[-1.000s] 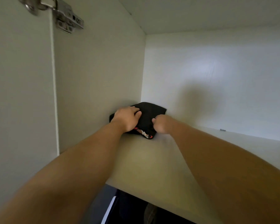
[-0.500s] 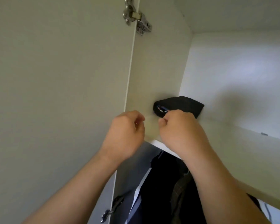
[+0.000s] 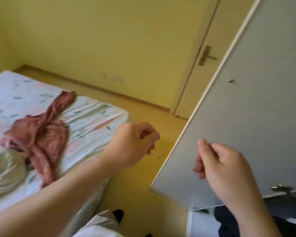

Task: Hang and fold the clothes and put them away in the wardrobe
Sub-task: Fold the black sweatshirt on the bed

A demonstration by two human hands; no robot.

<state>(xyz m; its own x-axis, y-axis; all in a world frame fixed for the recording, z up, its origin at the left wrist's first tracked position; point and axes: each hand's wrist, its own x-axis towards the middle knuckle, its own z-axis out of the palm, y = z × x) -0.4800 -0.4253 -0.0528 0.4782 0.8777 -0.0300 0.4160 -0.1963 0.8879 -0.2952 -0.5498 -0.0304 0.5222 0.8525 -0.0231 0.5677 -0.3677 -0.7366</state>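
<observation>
Yellow-walled bedroom, wood floor (image 3: 143,185). Bed (image 3: 96,117) with a leaf-print sheet fills 8 to 10 o'clock. A crumpled reddish-pink garment (image 3: 41,134) lies on the sheet at 9 o'clock, unfolded, one long part stretched toward the far edge of the bed. A clear plastic bag (image 3: 3,168) touches its near side. The open grey wardrobe door (image 3: 255,108) takes up 2 to 4 o'clock, with a hinge (image 3: 284,189) at its lower edge. Dark clothes (image 3: 229,223) show below it at 5 o'clock. The room door (image 3: 203,82) with its handle (image 3: 206,56) stands shut at 1 o'clock. The left hand (image 3: 133,144) is at centre over the corner of the bed, fingers loosely curled, empty. The right hand (image 3: 224,170) is at 4 o'clock in front of the wardrobe door, fingers loosely curled, thumb up, nothing held; whether it touches the panel cannot be told.
</observation>
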